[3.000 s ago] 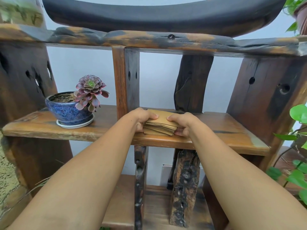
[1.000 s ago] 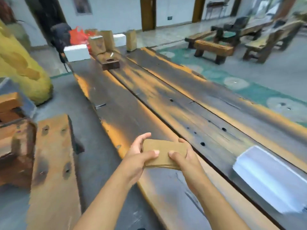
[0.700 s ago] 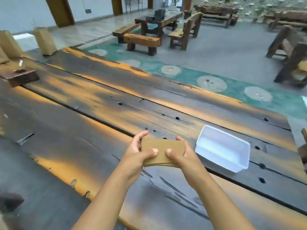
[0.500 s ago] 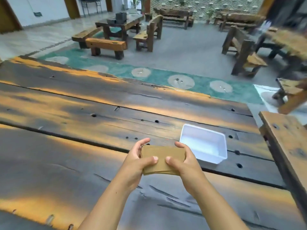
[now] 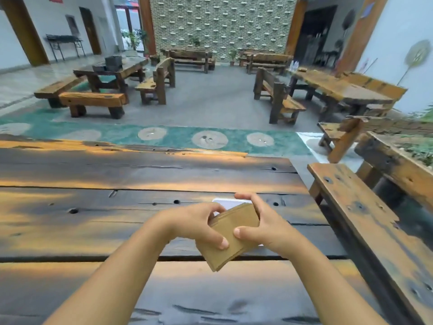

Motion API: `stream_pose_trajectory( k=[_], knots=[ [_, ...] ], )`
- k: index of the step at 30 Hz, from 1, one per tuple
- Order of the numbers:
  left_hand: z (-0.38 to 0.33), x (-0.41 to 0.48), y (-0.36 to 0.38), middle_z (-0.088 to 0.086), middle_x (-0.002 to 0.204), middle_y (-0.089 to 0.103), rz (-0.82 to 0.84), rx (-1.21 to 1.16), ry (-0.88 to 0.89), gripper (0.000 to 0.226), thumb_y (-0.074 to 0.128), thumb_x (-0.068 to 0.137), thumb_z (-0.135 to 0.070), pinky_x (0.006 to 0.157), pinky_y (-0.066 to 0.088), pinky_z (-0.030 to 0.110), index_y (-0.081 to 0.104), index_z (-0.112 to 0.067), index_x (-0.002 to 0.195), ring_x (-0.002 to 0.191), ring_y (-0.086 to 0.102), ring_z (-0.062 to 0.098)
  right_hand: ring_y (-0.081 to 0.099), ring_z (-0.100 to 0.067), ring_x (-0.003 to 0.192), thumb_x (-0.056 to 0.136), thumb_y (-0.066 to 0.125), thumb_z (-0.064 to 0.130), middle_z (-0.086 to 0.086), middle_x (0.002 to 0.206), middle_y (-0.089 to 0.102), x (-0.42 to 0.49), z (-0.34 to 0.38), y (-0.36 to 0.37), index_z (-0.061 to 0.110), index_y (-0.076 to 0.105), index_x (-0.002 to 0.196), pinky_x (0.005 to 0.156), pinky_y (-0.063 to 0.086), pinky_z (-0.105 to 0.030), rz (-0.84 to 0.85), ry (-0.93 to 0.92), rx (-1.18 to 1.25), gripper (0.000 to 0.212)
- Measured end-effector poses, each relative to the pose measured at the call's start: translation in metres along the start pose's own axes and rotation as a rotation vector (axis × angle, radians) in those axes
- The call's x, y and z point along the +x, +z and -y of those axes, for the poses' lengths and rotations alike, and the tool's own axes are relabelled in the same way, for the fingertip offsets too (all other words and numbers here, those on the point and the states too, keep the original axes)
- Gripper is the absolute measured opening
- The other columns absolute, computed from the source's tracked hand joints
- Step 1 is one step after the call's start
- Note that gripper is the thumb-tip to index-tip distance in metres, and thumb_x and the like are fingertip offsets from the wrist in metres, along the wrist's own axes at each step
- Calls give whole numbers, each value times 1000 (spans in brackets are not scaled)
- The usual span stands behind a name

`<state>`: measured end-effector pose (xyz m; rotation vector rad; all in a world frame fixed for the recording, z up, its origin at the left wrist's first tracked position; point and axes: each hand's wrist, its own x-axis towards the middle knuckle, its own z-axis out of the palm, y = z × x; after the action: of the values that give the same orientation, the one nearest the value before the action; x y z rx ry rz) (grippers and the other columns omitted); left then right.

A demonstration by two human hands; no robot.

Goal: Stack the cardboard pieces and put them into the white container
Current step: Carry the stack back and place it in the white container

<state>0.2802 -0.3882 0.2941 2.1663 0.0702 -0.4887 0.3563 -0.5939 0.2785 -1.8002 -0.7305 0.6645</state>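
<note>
A stack of brown cardboard pieces is held tilted between both my hands, above the dark wooden table. My left hand grips its left side with the thumb on top. My right hand grips its right side, fingers curled over the far edge. The white container sits on the table right behind the stack. Only a strip of its far rim shows; my hands and the cardboard hide the remainder.
The long plank table ends at its right edge near the container. A wooden bench runs along that right side. Beyond the table lie a green rug and several wooden benches and tables on a grey floor.
I turned from the wooden shelf to the table while carrying the stack. The container came into view at the right and now lies directly behind my hands. The stack has tilted.
</note>
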Motion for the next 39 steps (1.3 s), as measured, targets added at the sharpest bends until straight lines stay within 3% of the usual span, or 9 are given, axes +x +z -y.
stream_pose_trajectory(
  k=[5,10,12,15,21,25,29,34,39],
  knots=[
    [-25,21,11,-4,127,68,-18,-177,145,68,81,77,-32,98,56,41,50,-32,138,114,67,15,67,-5,99,66,79,31,3,122,59,9,7,-35,44,36,142,82,55,-20,1,-52,-105,88],
    [-14,40,38,4,127,70,-217,-567,202,63,79,77,-27,91,58,40,56,-26,136,112,69,19,64,-6,109,66,78,41,4,132,57,12,-14,-23,22,45,140,91,53,-28,-328,14,234,83],
    [-13,49,52,7,126,71,-305,-692,190,63,79,75,-27,94,58,46,57,-22,134,114,69,24,69,-21,110,76,78,42,-7,124,69,17,-23,-10,14,56,131,98,55,-44,-363,70,402,66],
    [-18,60,72,10,125,71,-390,-823,189,59,76,77,-27,90,59,42,58,-20,132,114,70,26,76,-21,93,87,68,44,0,95,80,20,-23,6,22,68,111,83,62,-43,-406,94,529,33],
    [-26,65,89,2,108,78,-423,-944,163,50,70,74,-32,71,60,33,59,-34,123,95,76,20,73,-25,101,75,61,50,-5,109,77,23,-28,8,28,66,118,90,59,-49,-375,127,607,49],
    [-28,65,91,-6,105,78,-360,-882,156,57,72,70,-34,75,60,32,54,-42,124,96,75,16,75,-10,87,76,59,55,13,89,78,25,-33,-2,33,64,115,82,60,-40,-344,142,516,45],
    [-25,63,85,-8,111,76,-292,-773,158,58,76,77,-26,79,60,32,53,-44,127,104,74,15,75,-4,86,87,53,62,13,97,78,21,-36,-8,42,62,116,77,60,-32,-295,201,437,37],
    [-24,67,87,6,112,76,-327,-810,150,55,75,73,-15,80,62,44,63,-42,119,104,73,27,74,-17,95,73,55,56,1,103,76,19,-33,0,38,64,112,87,61,-46,-360,221,557,44],
    [-31,71,88,-1,108,78,-414,-946,119,44,65,73,-45,75,63,42,65,-42,117,97,76,21,75,-16,94,85,59,55,7,99,78,19,-27,7,38,64,109,89,60,-47,-401,158,592,30]
  ],
)
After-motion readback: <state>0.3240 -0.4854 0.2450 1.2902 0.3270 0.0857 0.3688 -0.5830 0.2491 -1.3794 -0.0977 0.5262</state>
